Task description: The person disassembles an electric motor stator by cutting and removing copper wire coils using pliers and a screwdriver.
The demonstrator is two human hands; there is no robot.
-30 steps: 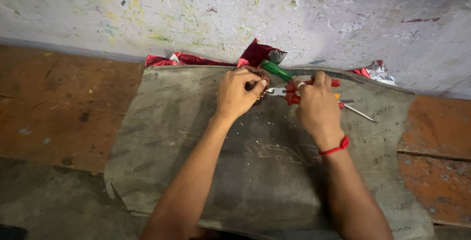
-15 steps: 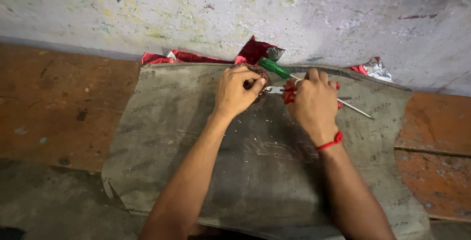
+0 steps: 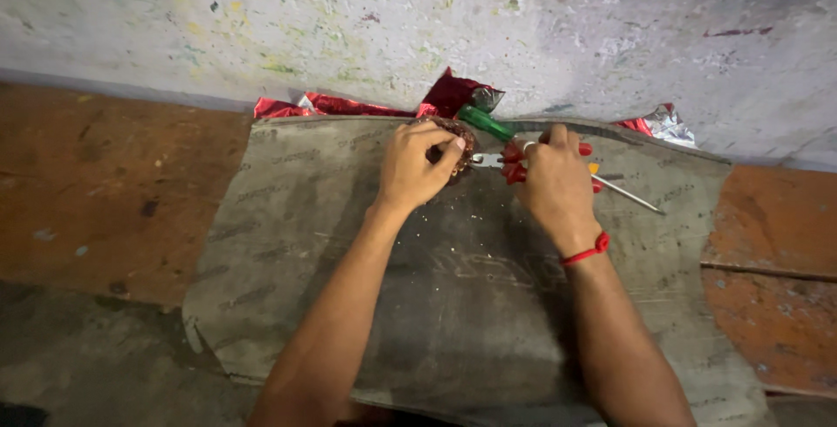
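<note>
**A:** What does the view from the head camera show?

**B:** Two bare arms reach forward over a grey mat (image 3: 453, 305) spread on the floor. The mat's far edge lies against a stained, pale wall (image 3: 418, 17).

**A:** What is the left hand doing?

**B:** The left hand (image 3: 417, 165) is curled shut around a small round brown object (image 3: 459, 137) near the far edge of the mat. Most of the object is hidden under the fingers, so I cannot tell what it is; it may be a coil or a rusty part.

**A:** And the right hand?

**B:** The right hand (image 3: 551, 181) is clamped on the red handles of a pair of pliers (image 3: 510, 163). The metal nose of the pliers points left and meets the brown object, right beside the left thumb. A red thread (image 3: 586, 251) circles the right wrist.

**A:** What else lies nearby?

**B:** A screwdriver with a green handle (image 3: 485, 122) lies just behind the two hands, slanting towards the wall. A thin metal rod (image 3: 626, 193) sticks out to the right from under the right hand. Crumpled red foil wrappers (image 3: 336, 104) sit between the mat and the wall, with more foil (image 3: 663, 123) at the right. Bare reddish-brown floor (image 3: 105, 183) shows on both sides of the mat.
</note>
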